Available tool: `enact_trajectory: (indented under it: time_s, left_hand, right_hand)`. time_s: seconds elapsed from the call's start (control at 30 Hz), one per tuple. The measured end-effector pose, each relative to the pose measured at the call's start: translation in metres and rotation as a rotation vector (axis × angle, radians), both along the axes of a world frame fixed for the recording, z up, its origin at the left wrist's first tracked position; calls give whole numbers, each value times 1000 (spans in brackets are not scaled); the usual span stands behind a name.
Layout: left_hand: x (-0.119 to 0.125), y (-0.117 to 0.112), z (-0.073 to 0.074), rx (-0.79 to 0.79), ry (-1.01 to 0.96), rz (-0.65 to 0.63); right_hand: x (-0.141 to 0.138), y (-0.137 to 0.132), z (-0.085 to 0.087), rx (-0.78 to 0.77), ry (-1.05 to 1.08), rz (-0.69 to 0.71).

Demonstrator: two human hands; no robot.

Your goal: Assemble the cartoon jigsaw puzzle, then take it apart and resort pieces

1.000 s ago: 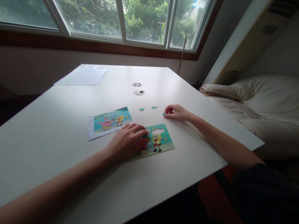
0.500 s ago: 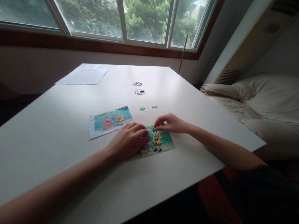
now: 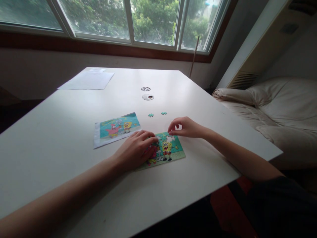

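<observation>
A cartoon jigsaw puzzle (image 3: 177, 153) lies flat on the white table, showing a yellow square figure; a pale gap (image 3: 170, 138) shows near its upper right. My left hand (image 3: 138, 147) rests on the puzzle's left part with its fingers laid over it, hiding much of the pink figure. At the upper edge, thumb and fingertips of my right hand (image 3: 182, 127) are pinched together; whether a piece is between them cannot be seen. Beyond the puzzle lie two loose teal pieces, a left puzzle piece (image 3: 151, 115) and a right puzzle piece (image 3: 163, 113).
Left of the puzzle lies a picture sheet (image 3: 120, 127) with the same cartoon. Two round inserts (image 3: 148, 97) sit in the white table (image 3: 61, 132) farther back. Paper (image 3: 86, 81) lies at the far left corner. A cream sofa (image 3: 284, 105) stands to the right.
My right hand has moved slightly right and away from me. The teal piece seen at its fingertips now appears to lie within the puzzle, and the gap shows more. My left hand stays put.
</observation>
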State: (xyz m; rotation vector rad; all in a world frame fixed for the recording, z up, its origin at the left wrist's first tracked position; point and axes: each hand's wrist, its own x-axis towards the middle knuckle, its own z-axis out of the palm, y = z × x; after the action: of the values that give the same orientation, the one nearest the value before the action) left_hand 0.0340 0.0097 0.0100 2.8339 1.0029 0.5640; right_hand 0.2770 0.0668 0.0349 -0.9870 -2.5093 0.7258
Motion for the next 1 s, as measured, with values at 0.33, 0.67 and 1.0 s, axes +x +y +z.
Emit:
enact_trajectory:
  time_s: [0.33, 0.67, 1.0]
  left_hand:
    - [0, 0, 0, 16, 5, 1]
    - [1, 0, 0, 10, 6, 7]
    - [3, 4, 5, -17, -87, 38]
  right_hand:
    - [-9, -8, -6, 30, 7, 78]
    - [-20, -11, -7, 22, -7, 68]
    - [-21, -10, -4, -145, 172, 73]
